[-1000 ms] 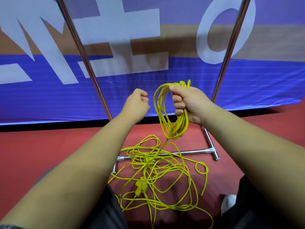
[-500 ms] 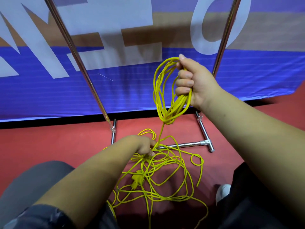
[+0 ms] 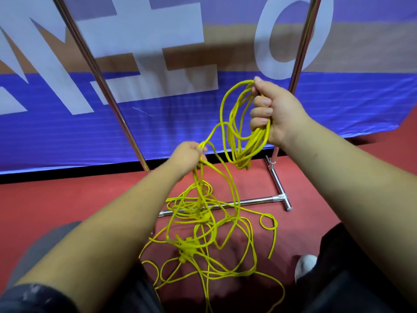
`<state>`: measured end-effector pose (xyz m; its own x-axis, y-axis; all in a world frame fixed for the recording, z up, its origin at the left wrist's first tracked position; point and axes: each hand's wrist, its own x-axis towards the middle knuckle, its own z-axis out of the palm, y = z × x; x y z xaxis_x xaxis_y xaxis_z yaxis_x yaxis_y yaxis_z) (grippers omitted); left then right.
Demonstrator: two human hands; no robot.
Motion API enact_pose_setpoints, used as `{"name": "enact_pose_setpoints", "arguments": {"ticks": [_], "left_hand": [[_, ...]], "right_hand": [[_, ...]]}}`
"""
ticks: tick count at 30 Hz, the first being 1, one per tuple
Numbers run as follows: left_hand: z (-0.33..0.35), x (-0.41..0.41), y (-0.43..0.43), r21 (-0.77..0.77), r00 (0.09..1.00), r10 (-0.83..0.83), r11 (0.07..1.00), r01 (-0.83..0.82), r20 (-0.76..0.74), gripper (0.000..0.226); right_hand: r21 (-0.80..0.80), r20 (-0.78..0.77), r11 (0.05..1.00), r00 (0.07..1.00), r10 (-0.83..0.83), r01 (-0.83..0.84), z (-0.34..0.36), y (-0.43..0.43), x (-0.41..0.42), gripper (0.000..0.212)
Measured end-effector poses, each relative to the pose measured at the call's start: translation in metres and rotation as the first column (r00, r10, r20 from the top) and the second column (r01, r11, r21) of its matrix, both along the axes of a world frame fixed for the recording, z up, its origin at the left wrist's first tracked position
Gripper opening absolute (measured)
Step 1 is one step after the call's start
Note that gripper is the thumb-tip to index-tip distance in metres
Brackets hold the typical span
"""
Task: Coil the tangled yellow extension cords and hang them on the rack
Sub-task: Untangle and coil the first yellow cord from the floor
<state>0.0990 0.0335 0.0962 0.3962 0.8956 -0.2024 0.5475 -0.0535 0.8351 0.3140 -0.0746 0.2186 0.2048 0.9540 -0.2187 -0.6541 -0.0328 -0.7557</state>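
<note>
- With the right hand (image 3: 274, 114), gripping several finished loops (image 3: 260, 135) of yellow cord, raised beside the rack (image 3: 301, 53) pole.
- With the left hand (image 3: 188, 157), pinching a strand rising from the tangle (image 3: 186, 247).
- Leaving most cord knotted on the floor (image 3: 56, 199), draped over the base bar (image 3: 255, 201); hanging nothing yet.
- Risking snags on that bar; working close to a banner (image 3: 56, 136) and shoe (image 3: 305, 264).

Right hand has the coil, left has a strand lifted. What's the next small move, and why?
Probably bring the left hand up to the right hand and lay its strand on as another loop of the coil. The pinched strand seems to run up to that coil, and most cord lies in the tangle below, so coiling looks unfinished.
</note>
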Motion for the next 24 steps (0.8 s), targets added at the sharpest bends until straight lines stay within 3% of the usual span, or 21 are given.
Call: {"name": "enact_pose_setpoints", "arguments": {"ticks": [1, 3, 5, 6, 8, 11, 13, 16, 18, 20, 22, 24], "left_hand": [[0.02, 0.004, -0.002, -0.05, 0.981, 0.035, 0.998, -0.026, 0.19, 0.021], [0.057, 0.007, -0.004, -0.188, 0.844, 0.079, 0.982, 0.026, 0.531, 0.023], [0.082, 0.002, -0.003, -0.267, 0.706, 0.103, 0.955, 0.127, 0.701, 0.028], [0.086, -0.001, -0.002, -0.28, 0.692, 0.11, 0.95, 0.137, 0.713, 0.028], [0.08, -0.011, 0.003, -0.303, 0.766, 0.12, 0.948, 0.101, 0.632, 0.026], [0.056, -0.024, 0.007, -0.368, 0.93, 0.141, 0.93, -0.007, 0.338, 0.029], [0.044, -0.027, 0.006, -0.428, 0.973, 0.122, 0.903, -0.028, 0.193, 0.033], [0.035, -0.024, 0.002, -0.456, 0.963, 0.127, 0.89, -0.005, 0.237, 0.037], [0.027, -0.025, 0.002, -0.296, 0.991, -0.019, 0.953, 0.059, 0.135, 0.032], [0.02, -0.028, 0.001, -0.022, 0.957, -0.213, 0.977, 0.213, -0.196, 0.02], [0.014, -0.028, 0.0, 0.146, 0.894, -0.198, 0.95, 0.276, -0.401, 0.016], [0.016, -0.026, -0.001, 0.264, 0.872, -0.102, 0.93, 0.255, -0.48, 0.026]], "right_hand": [[-0.013, 0.037, 1.0, 0.999, -0.001, 0.001, -0.001, 0.0, -0.001, 0.028], [-0.032, 0.083, 0.999, 0.997, -0.002, 0.005, -0.002, -0.002, -0.004, 0.027], [-0.048, 0.118, 0.999, 0.993, -0.008, 0.013, -0.003, -0.002, -0.005, 0.027], [-0.054, 0.139, 0.998, 0.99, -0.007, 0.015, -0.004, -0.003, -0.005, 0.028], [-0.056, 0.164, 0.998, 0.986, 0.002, 0.007, -0.006, -0.003, -0.005, 0.028], [-0.063, 0.165, 0.998, 0.986, 0.001, 0.009, -0.01, -0.005, -0.006, 0.028], [-0.066, 0.172, 0.998, 0.985, -0.004, 0.016, -0.01, -0.007, -0.008, 0.028], [-0.06, 0.171, 0.998, 0.985, -0.007, 0.017, -0.007, -0.009, -0.011, 0.027], [-0.055, 0.17, 0.998, 0.985, -0.009, 0.019, -0.006, -0.009, -0.012, 0.027], [-0.048, 0.165, 0.999, 0.986, -0.016, 0.024, -0.005, -0.008, -0.012, 0.027], [-0.046, 0.164, 0.998, 0.986, -0.023, 0.031, -0.004, -0.008, -0.012, 0.027], [-0.055, 0.178, 0.998, 0.984, -0.027, 0.037, -0.004, -0.008, -0.013, 0.027]]}}
